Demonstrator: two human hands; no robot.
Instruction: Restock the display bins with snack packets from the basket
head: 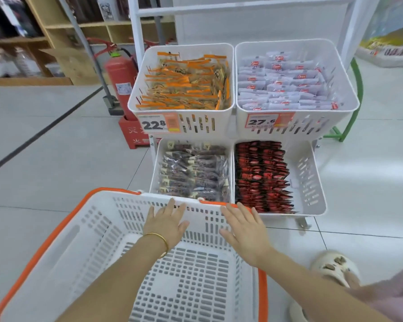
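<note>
Left fingers (171, 205) are lying straight and spread, gripping nothing. Their tips are sitting at the far rim of the basket (63, 252), and I can't tell whether they're touching it. Right fingers (233, 211) are doing the same: apart, straight, empty, over the far right corner. Left hand (166, 225), wearing a gold bangle (157, 237), and right hand (242, 231) are both hovering palm-down over the basket interior.

The basket is sitting on the floor just in front of the lower bins. I'm seeing no snack packets in the part that's showing, only bare slotted bottom and walls. Its near end is running out of view.

Bins:
- orange packets (186, 87) are filling the upper left bin (196, 126)
- white packets (286, 82) are filling the upper right bin (312, 127)
- dark packets (193, 170) are filling the lower left bin (154, 168)
- red packets (262, 175) are taking up only the left part of the lower right bin (308, 177), leaving a bare strip along its right wall

My read: the stocking step is wrapping up or done, with nothing in hand and nothing visible to pick. The next move is calling for a check of the basket's hidden near end, with any red packets going into that strip. Failing that, I'm expecting a grip on the rim to lift the basket away without knocking the lower bins.
</note>
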